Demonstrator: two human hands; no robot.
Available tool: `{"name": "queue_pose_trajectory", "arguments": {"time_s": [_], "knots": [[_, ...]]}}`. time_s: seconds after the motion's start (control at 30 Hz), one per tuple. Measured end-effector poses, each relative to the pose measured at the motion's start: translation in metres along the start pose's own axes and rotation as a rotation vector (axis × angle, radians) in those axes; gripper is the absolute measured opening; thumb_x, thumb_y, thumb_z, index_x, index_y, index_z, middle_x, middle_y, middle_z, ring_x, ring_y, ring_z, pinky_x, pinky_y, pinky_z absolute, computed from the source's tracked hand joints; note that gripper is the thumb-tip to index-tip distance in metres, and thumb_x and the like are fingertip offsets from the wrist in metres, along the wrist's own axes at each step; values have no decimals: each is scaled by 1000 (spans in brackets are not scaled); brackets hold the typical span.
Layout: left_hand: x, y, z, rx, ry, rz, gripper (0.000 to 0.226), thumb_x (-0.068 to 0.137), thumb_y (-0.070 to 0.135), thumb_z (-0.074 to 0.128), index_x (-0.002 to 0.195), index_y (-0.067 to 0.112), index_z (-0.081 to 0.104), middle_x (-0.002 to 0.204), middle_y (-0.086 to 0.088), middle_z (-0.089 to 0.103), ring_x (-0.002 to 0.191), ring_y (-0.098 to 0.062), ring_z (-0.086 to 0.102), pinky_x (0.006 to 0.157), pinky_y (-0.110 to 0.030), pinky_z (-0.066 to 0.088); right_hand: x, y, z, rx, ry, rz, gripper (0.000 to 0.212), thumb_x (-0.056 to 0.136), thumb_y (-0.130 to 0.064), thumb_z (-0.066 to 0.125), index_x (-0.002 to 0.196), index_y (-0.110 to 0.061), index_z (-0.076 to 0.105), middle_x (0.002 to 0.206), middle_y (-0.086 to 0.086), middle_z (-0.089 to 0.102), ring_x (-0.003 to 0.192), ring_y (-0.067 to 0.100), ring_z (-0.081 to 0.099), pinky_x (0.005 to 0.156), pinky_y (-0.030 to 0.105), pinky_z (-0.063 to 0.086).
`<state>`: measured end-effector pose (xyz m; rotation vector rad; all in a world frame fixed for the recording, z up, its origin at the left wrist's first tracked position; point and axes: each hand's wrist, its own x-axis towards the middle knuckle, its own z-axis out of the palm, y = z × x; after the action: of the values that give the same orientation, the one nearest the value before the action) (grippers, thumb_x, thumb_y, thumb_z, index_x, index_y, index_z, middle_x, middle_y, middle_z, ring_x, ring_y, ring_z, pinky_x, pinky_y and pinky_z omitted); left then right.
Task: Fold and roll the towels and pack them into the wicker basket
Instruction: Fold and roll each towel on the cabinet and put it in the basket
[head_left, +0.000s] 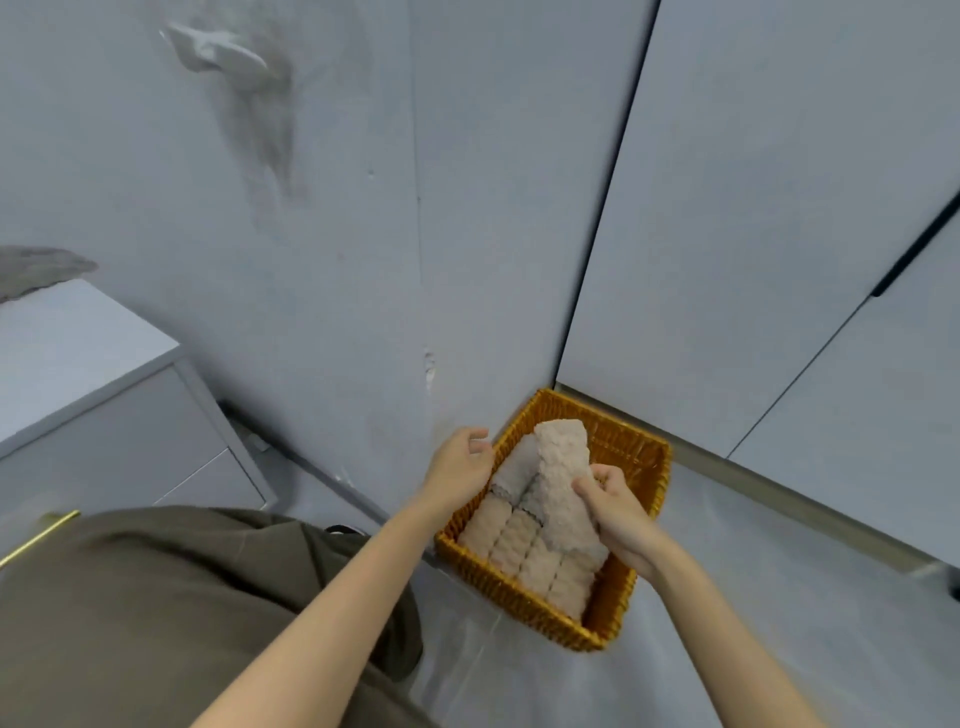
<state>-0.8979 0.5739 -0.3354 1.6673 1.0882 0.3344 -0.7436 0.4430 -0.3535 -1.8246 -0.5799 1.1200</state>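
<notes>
An orange wicker basket sits on the grey floor in the corner of the room. Several rolled beige towels lie side by side inside it. My right hand grips another rolled beige towel, which stands tilted over the packed rolls near the basket's middle. My left hand hovers at the basket's left rim with relaxed, slightly curled fingers and holds nothing.
A grey wall rises behind the basket, and pale cabinet doors stand to the right. A grey drawer unit stands at the left with a grey cloth on top. My olive garment fills the lower left.
</notes>
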Motion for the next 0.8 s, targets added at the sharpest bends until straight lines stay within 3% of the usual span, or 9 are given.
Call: {"name": "queue_pose_trajectory", "arguments": {"time_s": [0.1, 0.3, 0.4, 0.47, 0.53, 0.6, 0.67, 0.73, 0.8], "knots": [[10, -39, 5, 218, -51, -9, 35, 100, 19, 42, 133, 12, 47, 132, -6, 55, 118, -18, 52, 92, -22, 40, 37, 33, 16, 13, 66, 76, 32, 96, -14, 44, 67, -21, 31, 43, -7, 31, 36, 8, 27, 37, 18, 23], [29, -81, 9, 500, -204, -10, 42, 98, 15, 40, 139, 12, 44, 138, -7, 51, 124, -22, 49, 106, -35, 40, 106, 93, 59, 168, 162, 255, 29, 93, -22, 49, 67, -19, 35, 64, 3, 36, 52, 11, 35, 45, 23, 27], [35, -96, 5, 516, -235, -49, 42, 98, 15, 41, 140, 13, 44, 138, -7, 50, 122, -22, 49, 105, -34, 41, 127, 113, 87, 225, 169, 344, 20, 94, -27, 50, 103, -9, 49, 95, 9, 55, 78, 15, 54, 56, 23, 42], [38, -102, 1, 493, -231, -76, 40, 99, 14, 42, 138, 12, 45, 136, -6, 50, 121, -20, 49, 102, -28, 40, 138, 119, 103, 279, 220, 335, 16, 97, -22, 50, 105, -9, 48, 99, 9, 56, 86, 18, 57, 63, 27, 51], [42, -106, -2, 471, -215, -87, 39, 99, 13, 41, 138, 13, 44, 137, -6, 49, 123, -19, 48, 97, -24, 37, 146, 123, 119, 296, 269, 344, 15, 96, -21, 50, 102, -9, 45, 100, 9, 54, 98, 24, 56, 84, 39, 54], [44, -108, -4, 453, -205, -81, 39, 99, 15, 42, 139, 13, 43, 138, -5, 48, 125, -18, 47, 95, -22, 36, 171, 148, 127, 307, 287, 381, 48, 89, -36, 56, 121, -4, 38, 115, 10, 53, 111, 27, 53, 98, 45, 49], [45, -108, -4, 445, -210, -79, 40, 99, 17, 44, 140, 14, 42, 139, -4, 47, 126, -18, 46, 98, -24, 37, 206, 188, 135, 301, 312, 415, 87, 69, -57, 59, 134, -6, 34, 131, 14, 50, 118, 30, 52, 101, 47, 47], [48, -109, -4, 441, -217, -85, 41, 99, 19, 45, 140, 15, 41, 140, -3, 47, 127, -17, 45, 102, -27, 37, 213, 184, 146, 337, 319, 432, 83, 76, -56, 58, 138, -8, 32, 137, 14, 47, 121, 32, 50, 102, 47, 45], [49, -111, -4, 446, -223, -89, 42, 99, 19, 45, 141, 15, 40, 142, -3, 46, 129, -17, 44, 104, -28, 36, 187, 138, 157, 391, 335, 455, 66, 93, -37, 52, 144, -5, 24, 139, 12, 41, 124, 32, 47, 102, 46, 45]]}}
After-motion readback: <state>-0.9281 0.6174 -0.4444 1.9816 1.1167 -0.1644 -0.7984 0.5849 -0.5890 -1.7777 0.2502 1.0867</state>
